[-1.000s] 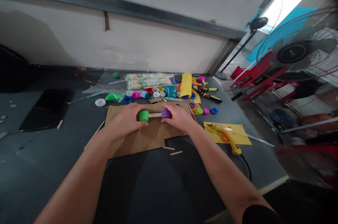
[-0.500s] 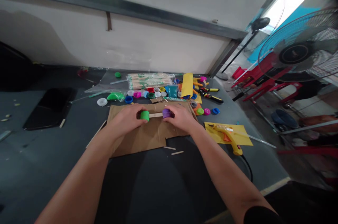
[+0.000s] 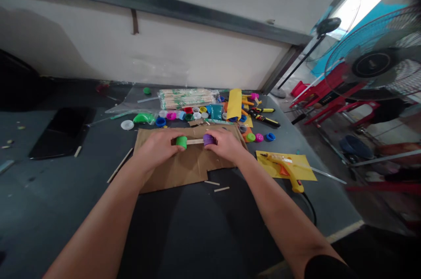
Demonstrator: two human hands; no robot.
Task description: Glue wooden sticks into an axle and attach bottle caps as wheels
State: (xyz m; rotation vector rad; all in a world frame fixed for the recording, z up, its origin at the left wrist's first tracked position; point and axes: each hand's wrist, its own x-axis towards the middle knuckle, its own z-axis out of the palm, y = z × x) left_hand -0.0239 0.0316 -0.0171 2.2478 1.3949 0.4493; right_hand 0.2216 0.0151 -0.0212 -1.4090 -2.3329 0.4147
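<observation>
Between thumb and fingers, my left hand (image 3: 162, 144) grips a green bottle cap (image 3: 181, 142). My right hand (image 3: 225, 142) is closed the same way on a purple bottle cap (image 3: 208, 140). A short, pale wooden stick (image 3: 195, 141) spans the gap between the two caps, its ends meeting their inner faces. Both hands are over a brown cardboard sheet (image 3: 177, 173) with a notch cut from its front right corner. Whether the caps rest on the cardboard or are held just above it, I cannot tell.
Behind the cardboard lie bagged wooden sticks (image 3: 187, 98) and several coloured caps (image 3: 196, 116). A yellow glue gun (image 3: 286, 168) rests on yellow paper at right, near black-and-yellow cutters (image 3: 265, 119). A black phone (image 3: 62, 132) lies left. Stick offcuts (image 3: 221, 189) lie in front.
The view has shifted slightly. Both hands keep their hold on the caps, and the stick stays between them; nothing else has visibly moved.
</observation>
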